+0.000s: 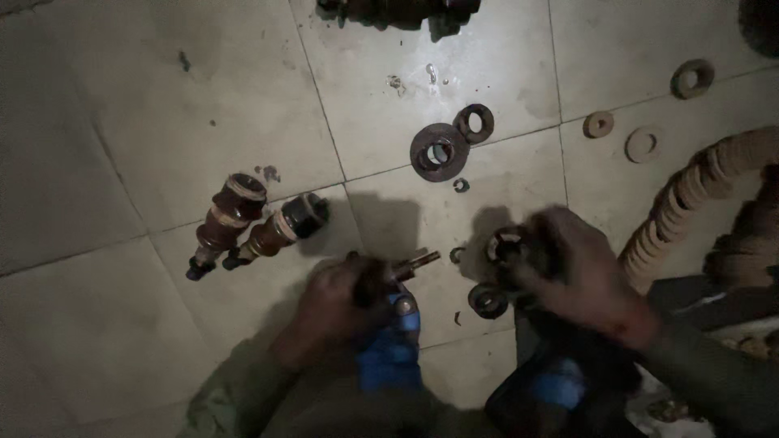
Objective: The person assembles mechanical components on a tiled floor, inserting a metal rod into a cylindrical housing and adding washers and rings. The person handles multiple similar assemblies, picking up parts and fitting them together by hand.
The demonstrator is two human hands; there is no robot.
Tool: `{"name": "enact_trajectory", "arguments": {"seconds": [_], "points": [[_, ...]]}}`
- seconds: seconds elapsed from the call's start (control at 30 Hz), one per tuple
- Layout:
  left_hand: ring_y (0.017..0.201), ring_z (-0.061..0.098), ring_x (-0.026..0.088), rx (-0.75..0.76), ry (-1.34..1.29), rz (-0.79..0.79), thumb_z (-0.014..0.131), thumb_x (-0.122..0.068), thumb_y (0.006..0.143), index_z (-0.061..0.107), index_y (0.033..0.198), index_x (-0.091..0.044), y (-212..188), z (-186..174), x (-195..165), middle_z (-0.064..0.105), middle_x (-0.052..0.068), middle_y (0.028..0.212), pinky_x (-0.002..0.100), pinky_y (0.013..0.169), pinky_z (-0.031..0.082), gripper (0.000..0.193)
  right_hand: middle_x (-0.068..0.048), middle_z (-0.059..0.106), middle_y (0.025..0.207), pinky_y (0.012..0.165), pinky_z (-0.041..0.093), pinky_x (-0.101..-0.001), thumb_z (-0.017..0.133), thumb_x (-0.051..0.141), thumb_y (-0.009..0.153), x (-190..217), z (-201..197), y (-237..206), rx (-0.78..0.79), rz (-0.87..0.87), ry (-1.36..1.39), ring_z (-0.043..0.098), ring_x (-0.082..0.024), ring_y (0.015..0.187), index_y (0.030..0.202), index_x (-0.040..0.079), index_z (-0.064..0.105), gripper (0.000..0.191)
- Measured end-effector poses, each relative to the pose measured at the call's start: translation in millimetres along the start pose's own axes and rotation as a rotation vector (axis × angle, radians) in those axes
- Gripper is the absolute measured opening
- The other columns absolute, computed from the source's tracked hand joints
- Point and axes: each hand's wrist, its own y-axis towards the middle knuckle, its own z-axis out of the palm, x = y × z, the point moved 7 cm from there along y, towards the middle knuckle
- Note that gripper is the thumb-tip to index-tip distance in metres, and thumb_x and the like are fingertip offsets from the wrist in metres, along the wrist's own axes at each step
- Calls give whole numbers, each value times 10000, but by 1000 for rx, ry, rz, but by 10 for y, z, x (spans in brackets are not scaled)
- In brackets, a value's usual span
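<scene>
**Two hands over a tiled floor of rusty parts**

Nearest the camera, blue footwear (391,357) sat beneath the wrists. The left hand (341,304) had its grip closed around a short metal shaft (415,263), tip pointing right. The right hand (580,272) gripped a dark ring-shaped part (507,246). Another ring (488,301) lay on the floor (162,122) between them; two brown cylinders (256,223) rested well left.
</scene>
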Motion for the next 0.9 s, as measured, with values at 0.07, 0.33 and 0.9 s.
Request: {"name": "enact_trajectory", "arguments": {"seconds": [0.07,0.33,0.9], "points": [[920,756,271,115,-407,-73,781,-271,810,703,1197,-56,56,243,-19,772,95,996,407,805,617,450,-257,602,1141,806,539,-507,782,279,813,246,20,263,-70,-68,-67,636,-395,988,1277,-19,522,609],[948,735,264,363,-234,-116,753,-231,821,535,1346,-112,64,423,-459,729,84,1078,394,839,595,581,-212,622,1238,1159,228,-674,712,314,806,973,639,-213,103,-637,-229,573,-399,1232,1344,44,572,618],[1015,676,124,487,-969,-362,663,-160,901,520,1433,-115,-218,548,87,665,12,1165,316,853,630,553,-263,490,1465,1209,-30,-729,634,333,859,-295,583,-337,-42,-241,-188,384,-480,1422,1475,1,451,723]]}}
